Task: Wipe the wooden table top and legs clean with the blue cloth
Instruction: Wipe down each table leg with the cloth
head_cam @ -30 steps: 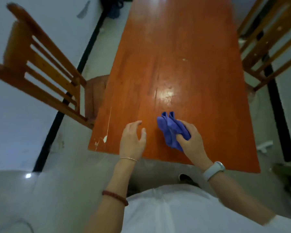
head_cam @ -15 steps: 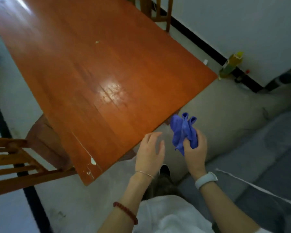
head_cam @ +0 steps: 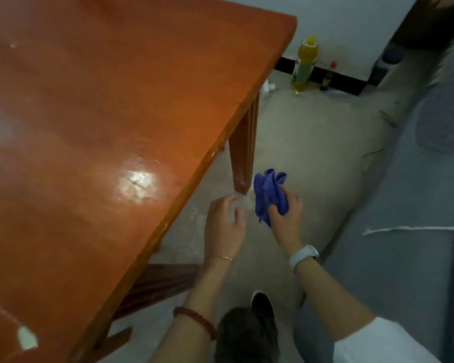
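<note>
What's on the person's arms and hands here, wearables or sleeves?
Both hands are bare, no gloves. The left hand has a thin gold-coloured chain bracelet at the wrist and a dark red beaded bracelet further up the forearm. The right hand has a white smartwatch band on the wrist and a white sleeve near the elbow.

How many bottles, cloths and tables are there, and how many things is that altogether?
Bottles: 2, a tall yellow plastic bottle and a small dark bottle with a red cap
Cloths: 1, the crumpled blue cloth
Tables: 1, the orange-brown wooden table
Total: 4
</note>
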`<state>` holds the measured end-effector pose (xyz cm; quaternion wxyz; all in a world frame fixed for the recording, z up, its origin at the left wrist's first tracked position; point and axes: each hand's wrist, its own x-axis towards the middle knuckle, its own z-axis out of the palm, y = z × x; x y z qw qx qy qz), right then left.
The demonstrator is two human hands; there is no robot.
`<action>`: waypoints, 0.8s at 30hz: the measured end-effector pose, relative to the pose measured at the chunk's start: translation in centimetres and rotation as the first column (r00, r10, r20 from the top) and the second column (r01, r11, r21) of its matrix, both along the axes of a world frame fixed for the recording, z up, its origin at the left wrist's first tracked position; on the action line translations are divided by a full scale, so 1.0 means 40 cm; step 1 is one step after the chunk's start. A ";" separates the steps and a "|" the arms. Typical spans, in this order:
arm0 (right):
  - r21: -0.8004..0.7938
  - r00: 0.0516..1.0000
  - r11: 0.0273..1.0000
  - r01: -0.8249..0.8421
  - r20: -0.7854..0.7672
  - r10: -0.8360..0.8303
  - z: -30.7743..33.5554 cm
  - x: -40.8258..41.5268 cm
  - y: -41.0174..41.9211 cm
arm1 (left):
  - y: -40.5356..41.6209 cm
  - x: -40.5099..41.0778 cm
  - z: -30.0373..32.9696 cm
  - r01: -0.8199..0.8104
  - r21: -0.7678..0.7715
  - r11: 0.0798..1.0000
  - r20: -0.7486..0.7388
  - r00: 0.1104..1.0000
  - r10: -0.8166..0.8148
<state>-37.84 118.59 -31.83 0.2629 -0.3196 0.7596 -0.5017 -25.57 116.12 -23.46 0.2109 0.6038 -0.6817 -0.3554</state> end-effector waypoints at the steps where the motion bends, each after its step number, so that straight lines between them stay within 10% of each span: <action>1: -0.007 1.000 1.000 -0.004 -0.021 0.004 -0.042 -0.002 -0.019 | -0.025 -0.008 -0.042 -0.014 -0.039 0.999 -0.011 1.000 0.014; 8: -0.400 0.862 0.910 -0.108 -0.494 -0.115 -0.190 -0.077 -0.188 | -0.204 -0.066 -0.210 -0.145 -0.285 0.948 -0.107 0.987 0.119; 14: -0.557 0.433 0.717 -0.419 -0.817 -0.382 -0.116 -0.131 -0.369 | -0.281 -0.040 -0.254 -0.219 -0.461 0.860 -0.179 0.972 0.152; 19: -0.355 0.039 0.844 -0.402 -0.928 -0.372 -0.138 -0.125 -0.475 | -0.312 -0.034 -0.348 -0.171 -0.483 0.859 -0.032 0.984 0.177; 24: 0.089 -0.177 0.922 -0.376 -0.984 0.023 -0.406 -0.146 -0.454 | -0.318 -0.010 -0.455 -0.163 -0.422 0.892 -0.037 0.986 0.163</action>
